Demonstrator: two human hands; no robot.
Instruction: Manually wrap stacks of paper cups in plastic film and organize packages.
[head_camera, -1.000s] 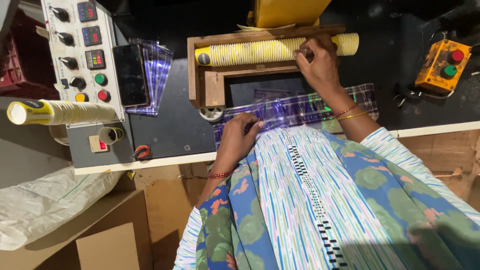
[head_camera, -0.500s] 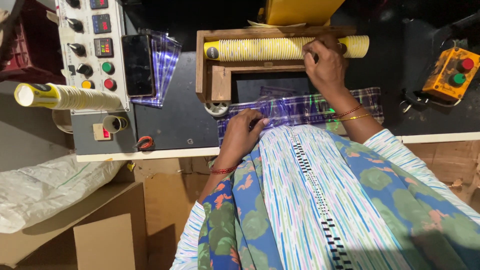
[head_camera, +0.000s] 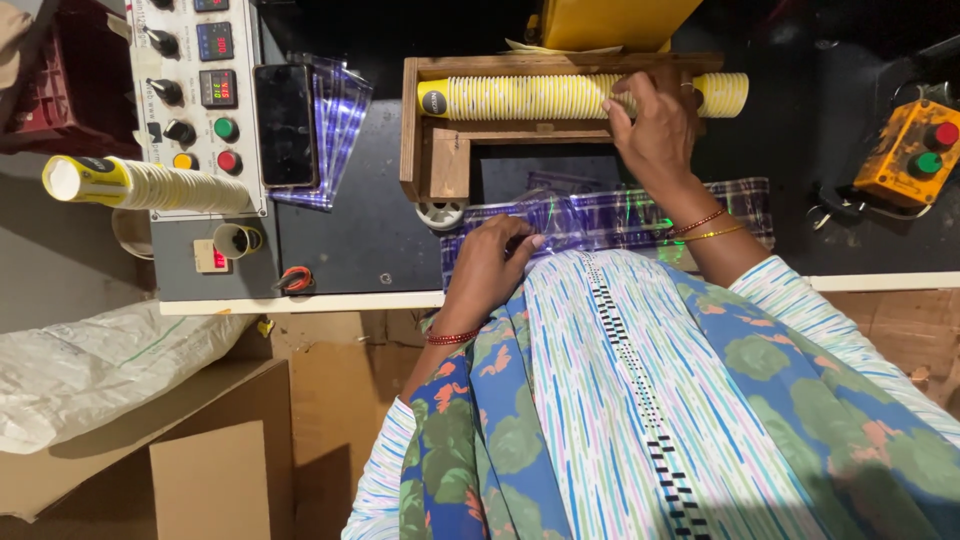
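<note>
A long stack of yellow paper cups (head_camera: 540, 97) lies on its side in a wooden cradle (head_camera: 428, 140) on the black machine table. My right hand (head_camera: 655, 125) rests over the right part of that stack, fingers curled on the cups. My left hand (head_camera: 495, 262) pinches the left end of a clear plastic sleeve with blue-purple print (head_camera: 620, 215), which lies flat along the table's near edge below the cradle. Bangles circle both wrists.
A control panel (head_camera: 195, 80) with knobs, buttons and displays stands at left, a dark phone (head_camera: 286, 122) beside it and more printed sleeves (head_camera: 340, 110). Another cup stack (head_camera: 150, 185) lies at far left. An orange button box (head_camera: 915, 150) sits right. Cardboard boxes (head_camera: 215, 480) and a white sack (head_camera: 95, 370) are below.
The view has shifted a little, so everything sits further right in the frame. My right hand stays on the cup stack and my left hand on the plastic sleeve.
</note>
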